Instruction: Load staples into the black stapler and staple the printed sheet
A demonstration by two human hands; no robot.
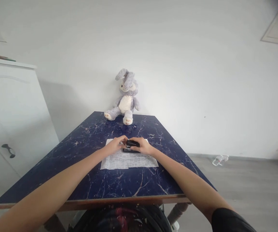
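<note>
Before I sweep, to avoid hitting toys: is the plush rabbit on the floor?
No, the plush rabbit sits on the blue table, near its far edge.

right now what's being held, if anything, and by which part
The right hand holds a black stapler-like object by its right end. The left hand is at its left end, its grip unclear.

Left arm [59,187] and right arm [187,178] both stretch forward and angle inward, with the left grip [115,145] and right grip [143,146] almost meeting out front, fingers [134,139] on both kinda curled toward each other.
</note>
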